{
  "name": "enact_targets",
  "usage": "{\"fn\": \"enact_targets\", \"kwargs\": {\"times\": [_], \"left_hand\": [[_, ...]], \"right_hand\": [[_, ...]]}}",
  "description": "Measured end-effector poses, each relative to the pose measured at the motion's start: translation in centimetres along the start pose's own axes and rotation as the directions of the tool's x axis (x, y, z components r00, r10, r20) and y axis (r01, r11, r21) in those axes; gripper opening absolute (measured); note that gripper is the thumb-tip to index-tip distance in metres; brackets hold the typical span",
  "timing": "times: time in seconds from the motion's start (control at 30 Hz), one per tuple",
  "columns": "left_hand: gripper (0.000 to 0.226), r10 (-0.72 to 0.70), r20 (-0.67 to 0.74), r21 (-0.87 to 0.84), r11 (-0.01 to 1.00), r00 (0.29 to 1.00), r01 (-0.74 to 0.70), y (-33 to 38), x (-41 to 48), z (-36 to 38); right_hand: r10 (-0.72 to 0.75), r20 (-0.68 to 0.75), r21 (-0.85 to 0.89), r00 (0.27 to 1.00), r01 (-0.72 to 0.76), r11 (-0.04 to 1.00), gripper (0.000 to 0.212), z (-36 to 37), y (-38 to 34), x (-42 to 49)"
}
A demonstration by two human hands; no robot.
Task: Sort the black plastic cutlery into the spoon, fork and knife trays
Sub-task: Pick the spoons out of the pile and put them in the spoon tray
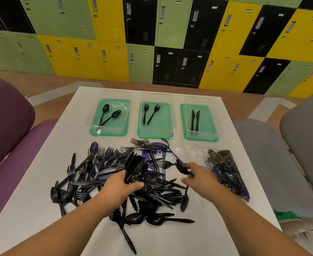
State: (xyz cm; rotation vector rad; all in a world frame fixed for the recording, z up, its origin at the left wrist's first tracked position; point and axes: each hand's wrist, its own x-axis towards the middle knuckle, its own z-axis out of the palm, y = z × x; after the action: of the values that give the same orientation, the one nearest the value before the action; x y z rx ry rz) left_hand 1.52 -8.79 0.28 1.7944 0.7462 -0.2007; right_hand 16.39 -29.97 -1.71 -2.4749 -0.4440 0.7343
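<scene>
A loose heap of black plastic cutlery [96, 174] covers the near half of the white table [170, 237]. My left hand [119, 185] is shut on a bunch of spoons [134, 167] whose bowls point up and away. My right hand [198, 175] pinches a single spoon [181, 166] just above the heap. Three green trays stand in a row behind the heap. The left tray [94, 133] holds two spoons, the middle tray [142, 134] two forks, the right tray [187, 136] two knives.
A clear plastic bag of more black cutlery [226, 172] lies right of the heap. A purple package [152, 154] lies partly under the forks. A purple chair [8, 126] is on the left, a grey chair [299, 145] on the right. Coloured lockers line the back.
</scene>
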Motion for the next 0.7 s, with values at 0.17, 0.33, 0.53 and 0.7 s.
{"fn": "enact_targets", "kwargs": {"times": [0.17, 0.33, 0.53, 0.7], "left_hand": [[0.017, -0.100, -0.209, 0.018, 0.994, 0.973, 0.106, -0.8, 1.1, 0.0], [0.018, -0.158, -0.273, -0.081, 0.987, 0.949, 0.140, -1.4, 1.6, -1.2], [0.010, 0.011, 0.032, 0.431, 0.902, 0.999, -0.024, -0.6, 1.2, 0.6], [0.019, 0.064, 0.188, 0.586, 0.794, 0.980, -0.165, -0.1, 1.3, 3.6]], "right_hand": [[-0.135, 0.099, -0.535, 0.986, 0.167, 0.829, 0.036, 1.3, 0.6, -1.1], [-0.196, 0.156, -0.580, 0.968, 0.250, 0.775, 0.031, 2.5, 2.3, -1.1], [-0.248, 0.200, -0.575, 0.948, 0.318, 0.754, 0.024, 2.2, 2.9, -0.6], [-0.220, 0.231, -0.578, 0.948, 0.315, 0.752, 0.030, 2.2, 2.5, -0.5]]}}
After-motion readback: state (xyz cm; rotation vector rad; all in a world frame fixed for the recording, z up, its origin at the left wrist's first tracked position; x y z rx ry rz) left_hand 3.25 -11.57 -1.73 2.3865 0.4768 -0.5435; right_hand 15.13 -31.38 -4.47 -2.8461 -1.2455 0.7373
